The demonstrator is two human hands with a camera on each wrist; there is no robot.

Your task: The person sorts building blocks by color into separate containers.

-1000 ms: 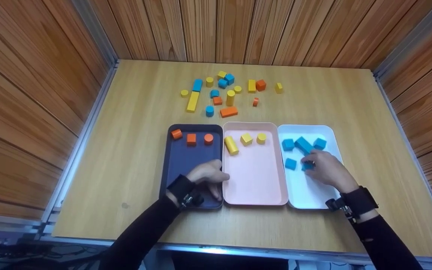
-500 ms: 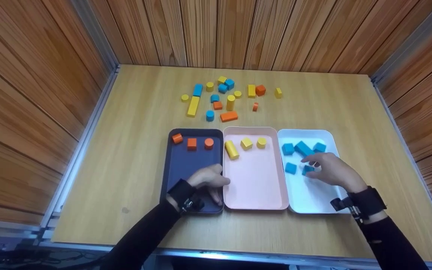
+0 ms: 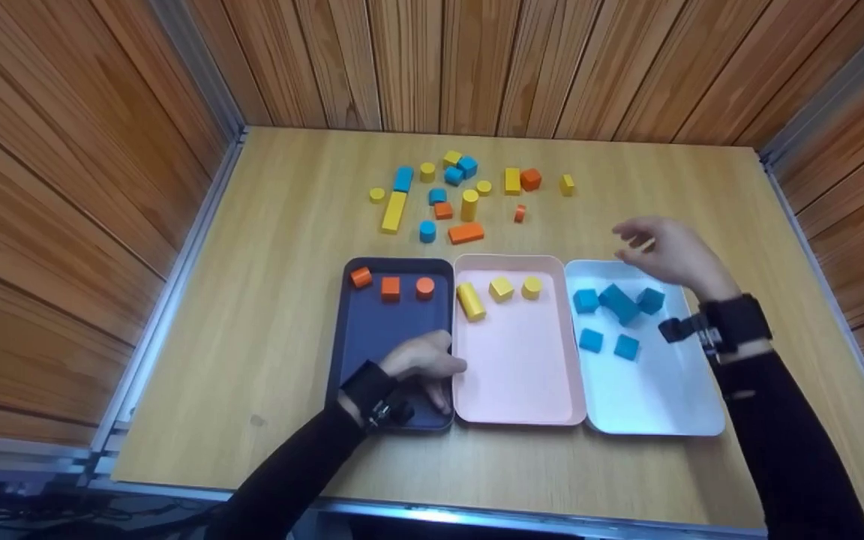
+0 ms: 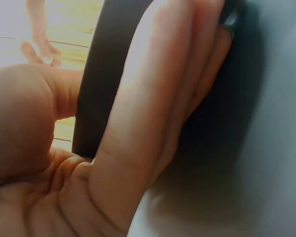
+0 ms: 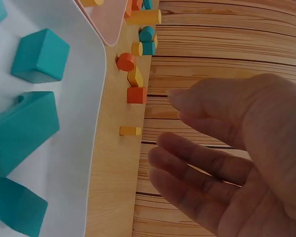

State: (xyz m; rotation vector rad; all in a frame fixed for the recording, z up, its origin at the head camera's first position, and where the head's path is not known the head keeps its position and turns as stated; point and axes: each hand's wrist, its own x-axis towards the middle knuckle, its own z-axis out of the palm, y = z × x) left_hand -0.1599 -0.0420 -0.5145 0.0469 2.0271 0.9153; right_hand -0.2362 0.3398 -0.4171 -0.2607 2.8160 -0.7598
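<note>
My left hand (image 3: 424, 364) grips the right side wall of the dark blue tray (image 3: 357, 352). In the left wrist view its fingers (image 4: 148, 94) lie on one side of the dark wall and the thumb on the other. My right hand (image 3: 668, 251) is raised over the far end of the white tray (image 3: 657, 397), fingers loosely bent and holding nothing. Several blue blocks lie in that tray, among them a blue cube (image 3: 626, 346) and a blue arch-like block (image 3: 618, 304). Orange blocks, such as an orange cube (image 3: 390, 289), sit in the dark tray.
Between those trays stands a pink tray (image 3: 522, 382) with a yellow cylinder (image 3: 470, 301), a yellow cube (image 3: 501, 289) and a shorter yellow cylinder (image 3: 532, 287). Behind them, mixed blocks such as an orange bar (image 3: 466, 233) are scattered on the table. Wooden panels (image 3: 477, 67) enclose it.
My right hand has let go of the blue cube in the white tray, lifted off and moved away toward the tray's far edge. The left hand keeps its grip.
</note>
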